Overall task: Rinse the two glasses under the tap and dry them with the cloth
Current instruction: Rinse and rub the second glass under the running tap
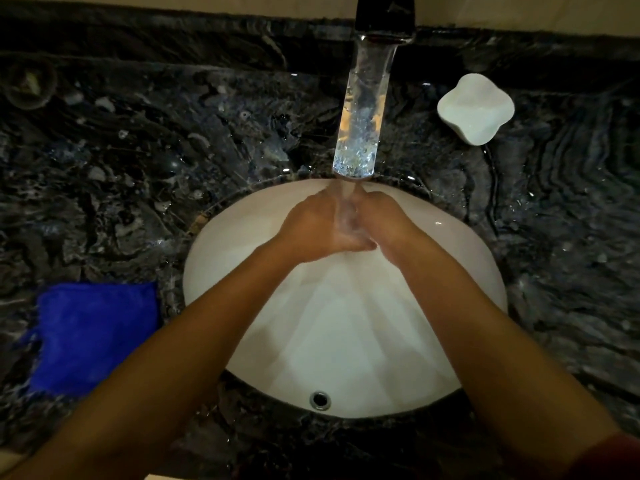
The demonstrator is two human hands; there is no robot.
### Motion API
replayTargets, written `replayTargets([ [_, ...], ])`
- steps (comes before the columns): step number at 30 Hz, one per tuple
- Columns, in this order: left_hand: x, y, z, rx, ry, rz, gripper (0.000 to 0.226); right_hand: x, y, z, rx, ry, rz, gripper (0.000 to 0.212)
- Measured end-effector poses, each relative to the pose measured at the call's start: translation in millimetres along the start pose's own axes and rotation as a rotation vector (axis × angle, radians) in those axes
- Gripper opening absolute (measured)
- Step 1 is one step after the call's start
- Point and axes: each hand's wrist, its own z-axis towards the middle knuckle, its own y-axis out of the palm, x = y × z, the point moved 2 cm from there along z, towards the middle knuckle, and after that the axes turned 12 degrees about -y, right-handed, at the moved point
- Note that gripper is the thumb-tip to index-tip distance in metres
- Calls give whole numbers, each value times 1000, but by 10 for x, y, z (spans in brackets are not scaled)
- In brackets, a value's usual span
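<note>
Left hand (pixel 313 233): over the white sink, under the water; its fingers (pixel 360 244) reach toward the right hand and touch it.
Right hand (pixel 384 221): just beside the left one, pressed to it under the stream.
State of the fingers: they lie close together in the falling water, and the blur there hides whether they curl round anything. I cannot tell if either hand holds something.
Glass (pixel 363 109): one tall clear glass shows above the hands, its mouth up at the tap and its base low, just over the fingertips. It is full of bubbles and water. It looks not gripped; whether the fingers touch its base I cannot tell.
Second glass: a dim round shape (pixel 29 84) stands on the bench at far left, well apart from both hands; it is too dark to say surely it is a glass.
Tap (pixel 385 17): dark, at the top edge, with water running down through the glass to the hands.
Cloth (pixel 91 336): blue, flat on the bench, left of the sink, just beside the left forearm, apart from the fingers.
Sink (pixel 467 258): white oval basin set in the dark marbled bench (pixel 561 209).
Dish (pixel 475 109): small white, on the bench right of the tap.
Writing: no readable label or brand on any thing.
</note>
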Motion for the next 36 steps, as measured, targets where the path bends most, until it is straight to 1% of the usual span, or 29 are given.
replayTargets([
  [2,-100,-79,-19,-116,-14,-291,85,60,-20,-36,24,-33,65,41],
  [3,-152,-103,-42,-153,-37,-437,78,91,-22,-48,44,-44,119,42],
  [6,-230,-88,-122,-243,-214,-809,42,142,-53,-62,158,-53,324,37],
  [7,-223,-57,-141,-269,-281,-924,42,146,-47,-68,168,-51,404,34],
  [8,-216,-49,-136,-263,-332,-989,49,153,-14,-78,141,-60,432,33],
  [9,-203,-48,-116,-224,-366,-1004,54,167,38,-93,91,-78,410,37],
  [10,-171,-53,-96,-168,-380,-1000,52,176,93,-114,34,-113,361,40],
  [12,-135,-32,-61,-67,-372,-979,38,158,149,-151,-32,-160,301,38],
  [14,-101,-22,-57,4,-327,-916,27,149,119,-137,-128,-171,361,44],
  [15,-98,-7,-58,40,-290,-869,28,138,81,-135,-204,-178,395,45],
  [16,-105,-3,-72,75,-250,-826,34,113,44,-135,-259,-176,427,42],
  [17,-109,13,-91,101,-216,-798,39,115,0,-124,-280,-152,470,38],
  [19,-125,38,-133,145,-169,-781,37,159,-27,-127,-270,-59,591,32],
  [20,-137,65,-147,165,-147,-776,33,182,-17,-137,-221,-14,636,24],
  [21,-145,92,-155,187,-131,-769,26,208,9,-152,-133,18,655,23],
  [22,-151,111,-161,209,-126,-770,19,252,41,-165,5,22,599,29],
  [23,-149,136,-157,231,-137,-793,14,286,64,-172,162,-2,494,30],
  [24,-133,171,-149,245,-167,-837,12,300,76,-187,337,-61,373,26],
  [25,-101,225,-161,246,-210,-884,12,326,67,-219,492,-131,321,25],
  [26,-77,269,-177,232,-265,-930,16,331,82,-226,565,-180,340,28],
  [27,-53,331,-193,186,-324,-994,24,326,103,-218,561,-194,396,30],
  [28,-11,405,-209,138,-388,-1062,33,331,90,-206,504,-188,401,28],
  [29,-1,424,-218,135,-445,-1089,39,316,107,-181,436,-178,364,24],
  [31,-2,386,-194,233,-505,-1042,41,301,166,-168,343,-169,229,21],
  [32,-9,363,-174,310,-511,-999,37,298,194,-177,346,-173,148,22],
  [34,-3,313,-112,429,-470,-948,23,263,250,-171,441,-230,-29,24],
  [35,31,300,-112,466,-432,-923,18,247,265,-158,484,-250,-84,24],
  [36,83,291,-142,495,-387,-882,17,210,259,-148,507,-242,-77,23],
])
